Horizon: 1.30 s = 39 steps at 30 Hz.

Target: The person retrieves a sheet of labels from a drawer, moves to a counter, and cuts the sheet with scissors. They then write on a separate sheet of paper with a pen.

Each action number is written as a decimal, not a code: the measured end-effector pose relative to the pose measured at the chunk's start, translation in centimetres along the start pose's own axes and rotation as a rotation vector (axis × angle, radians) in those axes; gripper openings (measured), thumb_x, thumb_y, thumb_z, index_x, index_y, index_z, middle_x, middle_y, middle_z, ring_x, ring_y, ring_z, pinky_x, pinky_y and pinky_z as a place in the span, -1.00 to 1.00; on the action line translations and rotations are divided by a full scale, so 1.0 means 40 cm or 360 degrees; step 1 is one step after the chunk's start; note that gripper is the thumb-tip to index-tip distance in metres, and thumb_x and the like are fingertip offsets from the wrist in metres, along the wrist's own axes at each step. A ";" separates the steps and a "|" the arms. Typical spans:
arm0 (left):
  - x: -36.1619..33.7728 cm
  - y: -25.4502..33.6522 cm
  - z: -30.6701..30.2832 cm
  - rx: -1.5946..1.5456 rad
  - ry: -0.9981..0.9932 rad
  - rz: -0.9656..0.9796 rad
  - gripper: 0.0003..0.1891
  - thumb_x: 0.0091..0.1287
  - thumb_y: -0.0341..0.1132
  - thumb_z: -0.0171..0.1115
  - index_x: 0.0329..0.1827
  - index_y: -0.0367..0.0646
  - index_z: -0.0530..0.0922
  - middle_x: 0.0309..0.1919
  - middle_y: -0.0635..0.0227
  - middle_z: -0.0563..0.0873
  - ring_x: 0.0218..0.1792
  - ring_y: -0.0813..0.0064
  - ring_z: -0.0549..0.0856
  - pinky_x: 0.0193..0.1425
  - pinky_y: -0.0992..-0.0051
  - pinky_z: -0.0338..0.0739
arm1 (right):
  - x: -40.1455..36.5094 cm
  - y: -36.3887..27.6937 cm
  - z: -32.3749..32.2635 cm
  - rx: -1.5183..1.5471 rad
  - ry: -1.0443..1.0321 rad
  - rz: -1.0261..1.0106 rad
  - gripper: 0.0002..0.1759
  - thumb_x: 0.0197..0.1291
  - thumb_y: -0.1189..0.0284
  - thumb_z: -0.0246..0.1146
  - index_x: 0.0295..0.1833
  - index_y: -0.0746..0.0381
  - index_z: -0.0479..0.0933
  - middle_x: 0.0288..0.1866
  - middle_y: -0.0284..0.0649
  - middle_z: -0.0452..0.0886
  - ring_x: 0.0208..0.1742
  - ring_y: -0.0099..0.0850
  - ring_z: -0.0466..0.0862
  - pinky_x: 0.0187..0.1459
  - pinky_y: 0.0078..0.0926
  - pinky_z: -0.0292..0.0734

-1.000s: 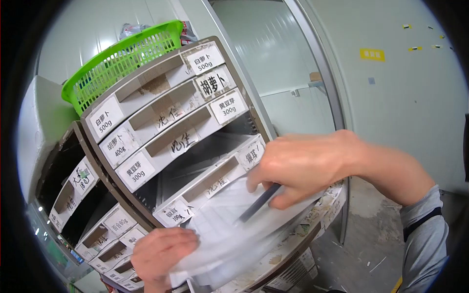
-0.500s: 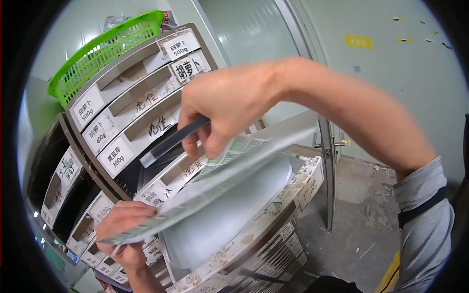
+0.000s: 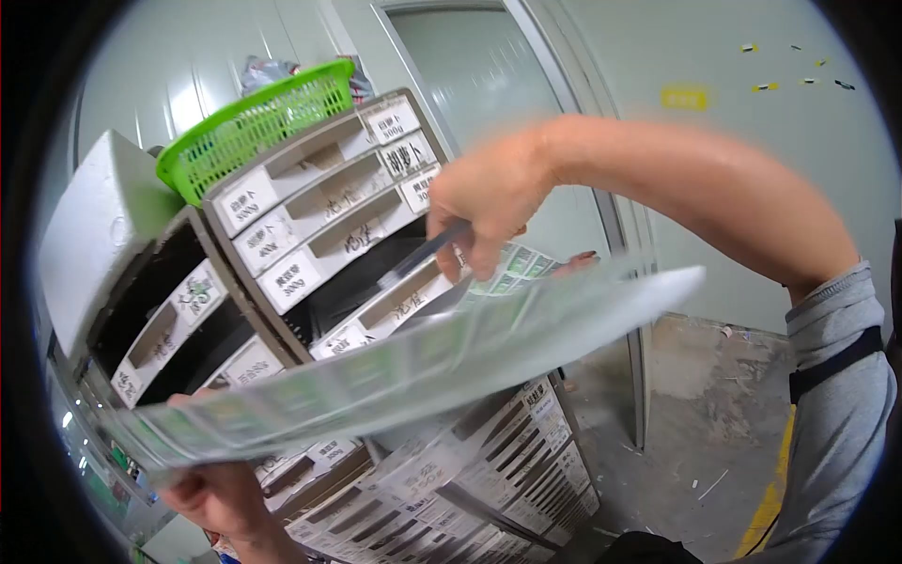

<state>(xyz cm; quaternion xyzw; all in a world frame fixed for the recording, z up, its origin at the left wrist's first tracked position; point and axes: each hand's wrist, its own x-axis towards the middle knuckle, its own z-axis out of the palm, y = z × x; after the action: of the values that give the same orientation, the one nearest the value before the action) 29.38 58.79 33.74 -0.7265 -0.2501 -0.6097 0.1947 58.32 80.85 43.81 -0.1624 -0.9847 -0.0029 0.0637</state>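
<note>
A long, bendy sheet of green and white labels stretches across the view, blurred by motion. At its left end my left hand is closed on the sheet, with the fingers partly behind it. My right hand is bent down over the far side of the sheet, its fingers closed around a dark, slim stick with a pale tip. The exact kind of stick cannot be made out. Right below those fingertips lies a patch of green printed labels.
Drawer units with white labelled fronts stand ahead and below the sheet. A green basket and a white foam box sit on top. Behind are a framed glass door and a grey floor with a yellow line.
The label sheet has been lifted and swung out over the drawers, covering the open drawer's place, where white paper showed before. Both hands remain closed, and the view has shifted.
</note>
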 end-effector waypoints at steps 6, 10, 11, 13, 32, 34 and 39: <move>0.043 0.142 -0.174 -0.0142 0.0462 -0.0115 -0.74 0.38 -0.29 0.16 0.00 -0.28 0.50 -0.10 0.24 0.66 -0.14 0.52 0.63 -0.02 0.47 0.53 | 0.032 0.111 0.107 0.0664 0.0239 -0.0353 -0.61 -0.11 0.32 0.34 -0.12 0.25 0.64 -0.29 -0.10 0.69 -0.31 -0.28 0.65 -0.23 -0.32 0.54; -0.031 0.226 -0.299 0.0058 0.0568 -0.0235 -0.75 0.35 -0.29 0.20 -0.03 -0.26 0.52 -0.14 0.28 0.68 -0.17 0.54 0.66 -0.03 0.48 0.58 | 0.003 -0.013 0.173 -0.0236 0.0490 -0.0261 -0.65 -0.09 0.25 0.37 -0.19 0.22 0.66 -0.34 -0.08 0.68 -0.29 -0.21 0.67 -0.22 -0.29 0.54; -0.048 0.258 -0.320 0.0131 0.0599 -0.0308 -0.76 0.34 -0.29 0.21 -0.04 -0.25 0.52 -0.15 0.28 0.68 -0.17 0.52 0.66 -0.02 0.48 0.57 | -0.004 -0.052 0.178 -0.0175 0.0493 -0.0124 -0.67 -0.06 0.26 0.36 -0.19 0.22 0.66 -0.33 -0.08 0.68 -0.30 -0.21 0.68 -0.23 -0.29 0.54; -0.087 0.315 -0.359 0.0219 0.0645 -0.0353 -0.75 0.29 -0.31 0.27 -0.06 -0.25 0.53 -0.17 0.29 0.69 -0.19 0.53 0.66 -0.03 0.49 0.55 | -0.005 -0.124 0.182 0.0166 0.1000 -0.0002 -0.66 0.06 0.29 0.31 -0.17 0.35 0.64 -0.31 -0.17 0.72 -0.18 -0.38 0.70 -0.09 -0.38 0.54; -0.369 0.830 -0.615 0.1353 -0.1166 -0.0230 -0.89 -0.04 -0.43 0.27 -0.44 -0.22 0.55 -0.48 0.20 0.66 -0.47 0.19 0.67 -0.51 0.39 0.54 | 0.281 -0.939 0.887 0.2870 -0.0721 0.0626 -0.31 0.18 -0.33 -0.10 0.03 0.02 0.47 -0.40 -0.50 0.51 -0.56 -0.69 0.38 -0.61 -0.73 0.16; -0.374 0.869 -0.628 0.1341 -0.1369 -0.0380 -0.81 0.14 -0.41 0.33 -0.21 -0.28 0.58 -0.20 0.15 0.66 -0.16 0.23 0.69 -0.20 0.37 0.62 | 0.305 -0.989 0.878 0.2761 -0.1005 0.0435 -0.37 0.27 -0.18 -0.04 0.18 0.08 0.42 -0.13 -0.40 0.57 -0.23 -0.59 0.53 -0.28 -0.56 0.44; -0.413 0.909 -0.691 0.1463 -0.1491 -0.0429 -0.82 0.05 -0.55 0.31 -0.26 -0.24 0.58 -0.23 0.19 0.66 -0.24 0.27 0.71 -0.28 0.43 0.62 | 0.404 -1.104 1.085 0.2253 -0.1305 -0.0225 -0.50 0.32 0.09 0.10 0.26 0.11 0.39 0.22 -0.28 0.47 0.19 -0.48 0.46 0.16 -0.44 0.40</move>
<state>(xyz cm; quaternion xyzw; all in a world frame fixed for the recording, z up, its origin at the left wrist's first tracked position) 27.26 11.39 23.29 -0.7199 -0.6312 -0.0803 0.2774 23.60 45.31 3.46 -0.0095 -0.7063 0.6746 -0.2142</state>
